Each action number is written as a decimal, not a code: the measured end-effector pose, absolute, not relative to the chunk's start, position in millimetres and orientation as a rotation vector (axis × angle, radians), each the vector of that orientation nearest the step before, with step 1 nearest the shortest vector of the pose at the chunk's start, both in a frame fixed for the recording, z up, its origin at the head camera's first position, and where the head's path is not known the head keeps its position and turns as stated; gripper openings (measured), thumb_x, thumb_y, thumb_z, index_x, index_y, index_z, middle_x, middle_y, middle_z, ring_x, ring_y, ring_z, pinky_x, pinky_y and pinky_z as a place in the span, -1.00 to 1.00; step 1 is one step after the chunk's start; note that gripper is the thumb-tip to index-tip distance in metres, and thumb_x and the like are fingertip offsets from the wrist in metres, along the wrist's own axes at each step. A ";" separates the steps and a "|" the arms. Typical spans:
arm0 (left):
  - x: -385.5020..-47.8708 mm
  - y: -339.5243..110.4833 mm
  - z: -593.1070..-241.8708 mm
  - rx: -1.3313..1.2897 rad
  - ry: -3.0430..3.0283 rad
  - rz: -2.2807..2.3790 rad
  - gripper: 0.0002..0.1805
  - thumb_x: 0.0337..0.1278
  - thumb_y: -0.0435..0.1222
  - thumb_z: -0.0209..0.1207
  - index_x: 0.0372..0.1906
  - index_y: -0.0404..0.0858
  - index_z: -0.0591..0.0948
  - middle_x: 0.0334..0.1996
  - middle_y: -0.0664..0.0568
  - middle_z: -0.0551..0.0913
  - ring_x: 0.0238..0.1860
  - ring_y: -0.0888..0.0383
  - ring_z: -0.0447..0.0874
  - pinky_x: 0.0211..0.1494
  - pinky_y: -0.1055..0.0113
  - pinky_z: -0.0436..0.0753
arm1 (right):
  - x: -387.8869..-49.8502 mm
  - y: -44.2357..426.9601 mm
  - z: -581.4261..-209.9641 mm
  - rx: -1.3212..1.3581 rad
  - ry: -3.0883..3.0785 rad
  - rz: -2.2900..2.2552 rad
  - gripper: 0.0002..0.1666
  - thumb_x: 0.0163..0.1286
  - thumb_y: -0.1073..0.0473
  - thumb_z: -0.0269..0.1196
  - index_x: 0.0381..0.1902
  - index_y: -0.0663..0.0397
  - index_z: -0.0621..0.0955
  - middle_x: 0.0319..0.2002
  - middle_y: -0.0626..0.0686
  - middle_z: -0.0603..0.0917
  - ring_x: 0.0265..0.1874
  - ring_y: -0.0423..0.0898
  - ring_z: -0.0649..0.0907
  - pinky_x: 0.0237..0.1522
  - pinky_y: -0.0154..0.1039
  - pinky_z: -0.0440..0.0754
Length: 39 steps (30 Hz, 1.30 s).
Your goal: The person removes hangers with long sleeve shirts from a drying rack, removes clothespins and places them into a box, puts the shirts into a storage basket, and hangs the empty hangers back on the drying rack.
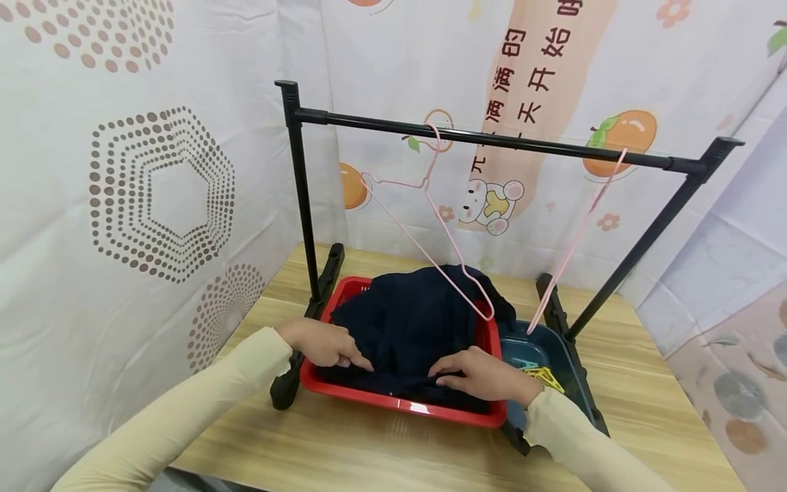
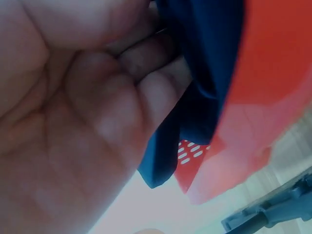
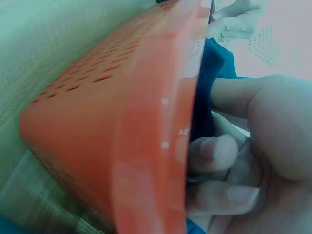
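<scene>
A dark navy garment (image 1: 402,318) lies heaped in a red plastic basket (image 1: 399,404), its exact kind hidden by the folds. On the basket's left side, my left hand (image 1: 322,343) grips the near part of the cloth; in the left wrist view its fingers curl into the navy fabric (image 2: 209,58). My right hand (image 1: 482,372) pinches the same garment near the front right, thumb and fingers bent over it. The right wrist view has that hand just inside the basket rim (image 3: 178,131), partly covering the cloth (image 3: 213,61).
A black rack (image 1: 492,139) stands over the basket. One pink hanger (image 1: 453,244) hangs above the garment, another pink hanger (image 1: 568,253) farther right. A dark blue bin (image 1: 568,352) holds yellow clips (image 1: 546,376) and blue clips (image 1: 524,363). Printed curtains (image 1: 393,41) border the wooden table (image 1: 633,383).
</scene>
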<state>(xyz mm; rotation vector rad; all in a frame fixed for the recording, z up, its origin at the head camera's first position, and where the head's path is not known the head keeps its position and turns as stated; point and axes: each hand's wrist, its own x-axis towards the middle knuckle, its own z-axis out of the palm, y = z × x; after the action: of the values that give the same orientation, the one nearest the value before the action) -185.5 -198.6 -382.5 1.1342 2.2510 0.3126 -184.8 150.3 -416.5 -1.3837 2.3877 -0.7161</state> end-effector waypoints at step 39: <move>-266.5 -196.8 -380.1 0.461 2.717 1.193 -0.28 0.09 -0.38 0.50 0.36 -0.24 0.45 0.03 -0.12 0.73 0.02 -0.01 0.71 0.11 0.05 0.64 | -267.0 167.1 -388.0 -0.466 2.758 -1.385 -0.49 0.46 -0.10 0.34 -0.45 0.13 0.41 -0.60 0.07 0.45 -0.53 0.18 0.54 -0.45 -0.18 0.49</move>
<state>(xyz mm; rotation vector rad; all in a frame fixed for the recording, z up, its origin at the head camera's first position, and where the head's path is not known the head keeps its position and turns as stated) -266.5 -196.8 -380.1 0.4613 2.7170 1.1934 -267.0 167.1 -388.0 -0.4657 2.7581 -1.3853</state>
